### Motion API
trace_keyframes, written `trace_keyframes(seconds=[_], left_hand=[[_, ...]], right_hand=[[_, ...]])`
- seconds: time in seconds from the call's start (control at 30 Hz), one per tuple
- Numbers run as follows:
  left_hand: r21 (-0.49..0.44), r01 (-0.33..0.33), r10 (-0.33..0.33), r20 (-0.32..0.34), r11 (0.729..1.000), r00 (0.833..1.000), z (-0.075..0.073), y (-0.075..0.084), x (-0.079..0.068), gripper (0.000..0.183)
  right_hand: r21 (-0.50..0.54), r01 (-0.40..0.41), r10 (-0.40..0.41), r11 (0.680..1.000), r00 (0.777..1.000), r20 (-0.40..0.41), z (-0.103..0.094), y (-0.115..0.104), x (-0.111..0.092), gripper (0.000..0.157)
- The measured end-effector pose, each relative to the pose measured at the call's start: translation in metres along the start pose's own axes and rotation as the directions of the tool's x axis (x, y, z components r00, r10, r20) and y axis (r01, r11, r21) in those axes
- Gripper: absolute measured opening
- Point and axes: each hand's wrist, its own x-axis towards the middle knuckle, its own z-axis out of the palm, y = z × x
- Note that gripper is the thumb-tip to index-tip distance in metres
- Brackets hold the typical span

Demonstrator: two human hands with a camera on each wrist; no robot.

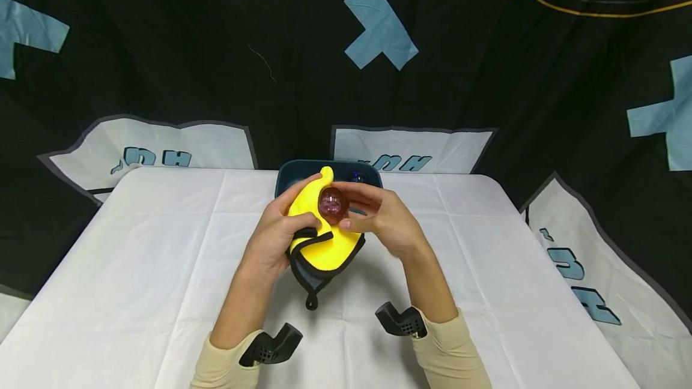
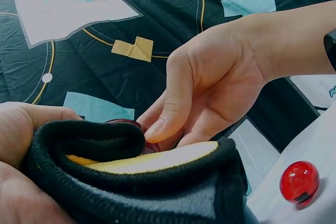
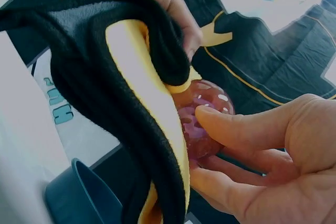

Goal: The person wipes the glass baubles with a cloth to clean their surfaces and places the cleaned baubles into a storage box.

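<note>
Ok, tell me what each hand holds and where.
Left hand: yellow cloth, by its folded left side. Right hand: reddish ball, pinched by its right side.

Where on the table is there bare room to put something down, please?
The white table looks bare between its left edge and the left hand, and between its right edge and the right hand. The middle is crowded: yellow cloth, dark red ball, teal container behind. The left wrist view adds a bright red ball on the table.
</note>
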Motion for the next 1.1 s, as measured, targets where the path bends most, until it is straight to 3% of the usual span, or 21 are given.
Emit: trace_keyframes(seconds=[0.27, 0.5, 0.63, 0.83, 0.97, 1.1], left_hand=[[0.052, 0.010, -0.009, -0.017, 0.999, 1.000, 0.0058, -0.0026, -0.0032, 0.074], [0.074, 0.001, 0.001, -0.021, 0.997, 1.000, 0.0070, -0.0014, -0.0038, 0.076], [0.075, -0.008, 0.009, -0.018, 0.997, 1.000, 0.0060, -0.0006, -0.0028, 0.075], [0.054, -0.006, 0.008, -0.027, 0.999, 1.000, 0.0041, -0.0003, -0.0023, 0.074], [0.053, -0.013, 0.015, -0.029, 0.999, 0.999, 0.0039, -0.0007, -0.0019, 0.074], [0.059, -0.014, 0.015, -0.023, 0.998, 1.000, 0.0050, -0.0015, -0.0014, 0.073]], right_hand=[[0.005, -0.079, 0.079, 0.997, 0.991, -0.107, 0.0003, -0.0004, -0.0018, 0.055], [-0.046, -0.145, 0.137, 0.988, 0.981, -0.135, -0.0016, -0.0033, -0.0023, 0.048], [-0.075, -0.115, 0.105, 0.991, 0.987, -0.123, -0.0007, -0.0053, -0.0022, 0.052], [-0.016, -0.004, 0.003, 1.000, 0.999, -0.051, 0.0011, -0.0046, -0.0031, 0.055], [0.024, 0.006, -0.006, 1.000, 1.000, 0.009, -0.0023, -0.0036, -0.0039, 0.058], [0.024, 0.003, -0.003, 1.000, 1.000, -0.004, -0.0033, -0.0027, -0.0036, 0.060]])
